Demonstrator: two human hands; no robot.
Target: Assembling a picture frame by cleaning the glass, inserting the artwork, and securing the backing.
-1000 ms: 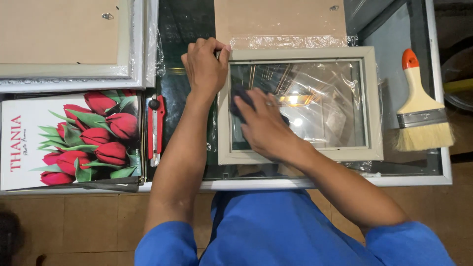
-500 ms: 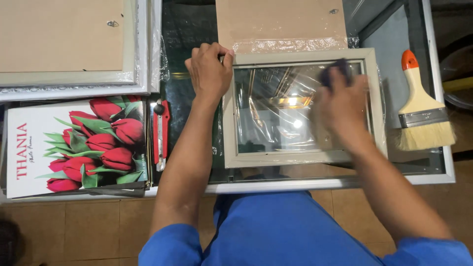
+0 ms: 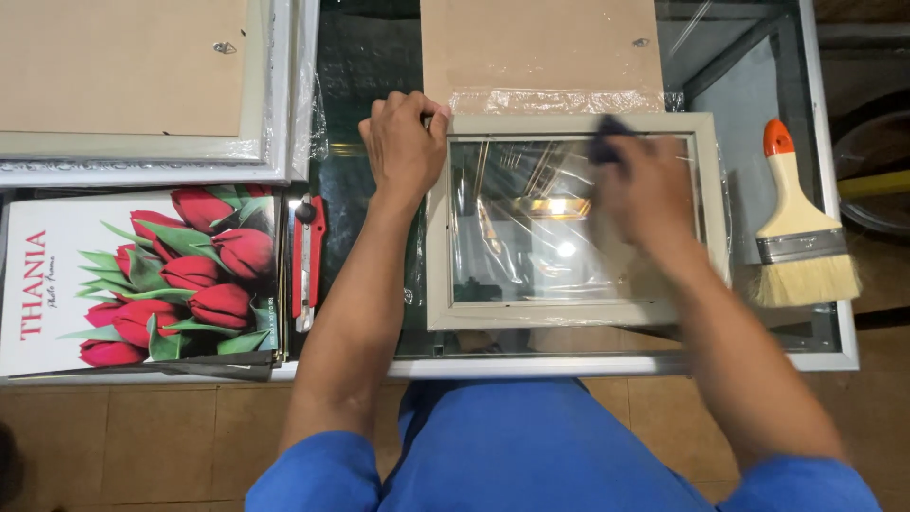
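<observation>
A pale grey picture frame (image 3: 439,275) with a glass pane (image 3: 526,256) lies flat on the glass table. My left hand (image 3: 403,142) presses down on the frame's top left corner. My right hand (image 3: 645,194), blurred by motion, holds a small dark cloth (image 3: 609,137) against the upper right part of the pane.
A brown backing board under plastic film (image 3: 540,52) lies behind the frame. A paintbrush with an orange-tipped handle (image 3: 796,232) sits at the right. A red utility knife (image 3: 306,261), a tulip print sheet (image 3: 142,280) and a stacked frame, back side up (image 3: 133,81), lie left.
My right hand swept the cloth from the pane's left side to its far right, then back a little toward the upper middle. My left hand stayed on the corner.
</observation>
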